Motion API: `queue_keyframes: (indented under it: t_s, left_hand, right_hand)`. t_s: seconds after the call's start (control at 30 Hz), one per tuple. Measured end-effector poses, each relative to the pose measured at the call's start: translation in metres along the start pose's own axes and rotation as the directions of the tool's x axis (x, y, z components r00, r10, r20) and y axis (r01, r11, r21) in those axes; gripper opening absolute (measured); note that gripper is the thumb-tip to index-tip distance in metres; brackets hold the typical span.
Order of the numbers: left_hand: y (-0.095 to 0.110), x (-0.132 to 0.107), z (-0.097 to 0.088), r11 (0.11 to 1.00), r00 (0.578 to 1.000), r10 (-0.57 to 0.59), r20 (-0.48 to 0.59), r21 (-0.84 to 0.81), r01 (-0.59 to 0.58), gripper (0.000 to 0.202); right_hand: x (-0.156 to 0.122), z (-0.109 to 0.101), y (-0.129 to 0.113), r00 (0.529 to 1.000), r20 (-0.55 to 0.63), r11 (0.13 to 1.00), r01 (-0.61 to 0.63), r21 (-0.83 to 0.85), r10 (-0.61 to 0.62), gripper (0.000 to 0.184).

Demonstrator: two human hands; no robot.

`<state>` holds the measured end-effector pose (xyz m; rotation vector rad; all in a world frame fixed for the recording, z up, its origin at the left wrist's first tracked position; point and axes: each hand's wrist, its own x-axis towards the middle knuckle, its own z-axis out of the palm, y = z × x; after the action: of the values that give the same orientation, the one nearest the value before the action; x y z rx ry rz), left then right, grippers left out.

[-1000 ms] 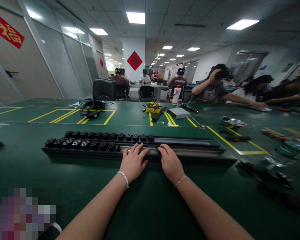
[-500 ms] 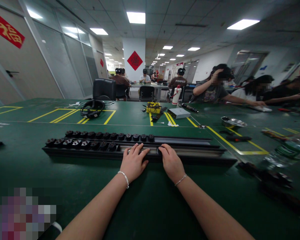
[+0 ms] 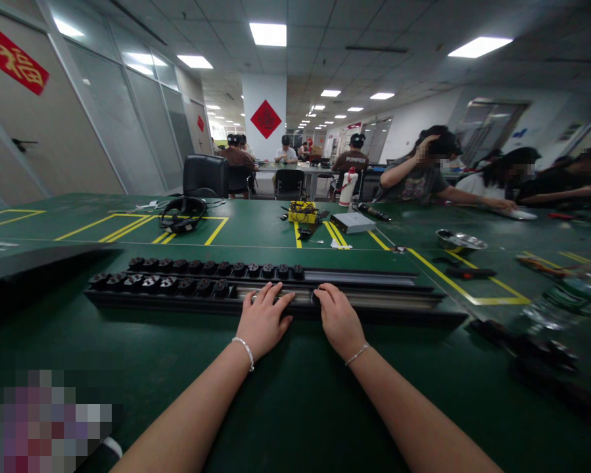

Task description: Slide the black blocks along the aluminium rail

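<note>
Two long black power tracks (image 3: 403, 316) lie side by side across the green table. Black socket modules (image 3: 167, 284) fill the left part of the near track, and a second row of modules (image 3: 223, 268) sits in the far one. My left hand (image 3: 263, 322) rests on the near track with its fingers spread, holding nothing, just right of the last module in that row. Farther right, the fingers of my right hand (image 3: 340, 318) are closed on a black socket module (image 3: 317, 295) at the track's open channel. Most of that module is hidden under the fingers.
A dark flat object (image 3: 33, 272) reaches in at the left edge. Behind the tracks are a black headset (image 3: 183, 215), a yellow box (image 3: 302, 211), a grey box (image 3: 353, 223) and a metal bowl (image 3: 460, 241). A plastic bottle (image 3: 559, 302) lies at right. Several people sit beyond.
A dark flat object has come into view over the table at the left edge. Both my hands stay almost where they were on the near track.
</note>
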<state>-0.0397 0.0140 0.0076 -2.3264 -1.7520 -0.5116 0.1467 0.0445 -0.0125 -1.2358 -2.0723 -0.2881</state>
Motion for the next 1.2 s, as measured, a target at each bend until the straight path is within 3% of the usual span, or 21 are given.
queue_keyframes:
  t_s: [1.2]
  left_hand:
    - [-0.0028,-0.0005,0.0039,1.000,0.999,0.022,-0.024,0.018,-0.022,0.044]
  right_hand:
    - [0.0008,-0.0008,-0.0005,1.000,-0.020,1.000,-0.004,0.014,0.004,0.027]
